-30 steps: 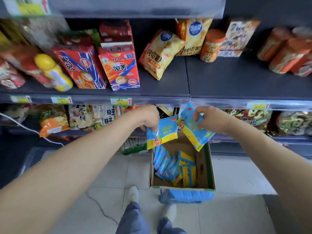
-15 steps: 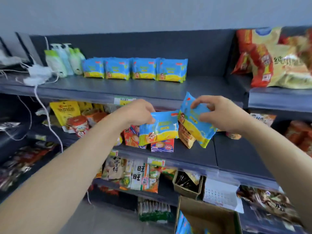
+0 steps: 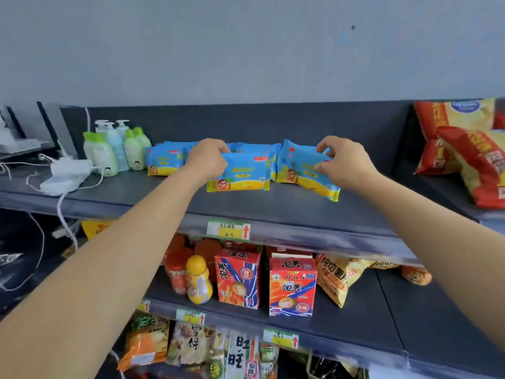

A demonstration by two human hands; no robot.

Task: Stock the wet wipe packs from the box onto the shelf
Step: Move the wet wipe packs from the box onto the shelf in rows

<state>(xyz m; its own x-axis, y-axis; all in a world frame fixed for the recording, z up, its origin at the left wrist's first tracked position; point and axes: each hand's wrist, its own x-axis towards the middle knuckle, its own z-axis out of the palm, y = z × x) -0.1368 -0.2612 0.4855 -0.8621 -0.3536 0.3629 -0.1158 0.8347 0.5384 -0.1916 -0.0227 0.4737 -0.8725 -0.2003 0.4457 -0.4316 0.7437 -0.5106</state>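
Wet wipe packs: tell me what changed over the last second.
The left hand lifted the left pack and the right hand the right pack from above the box up to the top shelf, in front of the back row. Both grips held; back row and green bottles stayed put.

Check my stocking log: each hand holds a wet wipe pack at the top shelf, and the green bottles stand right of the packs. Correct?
Not quite: the head view shows the green bottles left of the packs, not right. The left hand and right hand do each hold a wet wipe pack at the top shelf.
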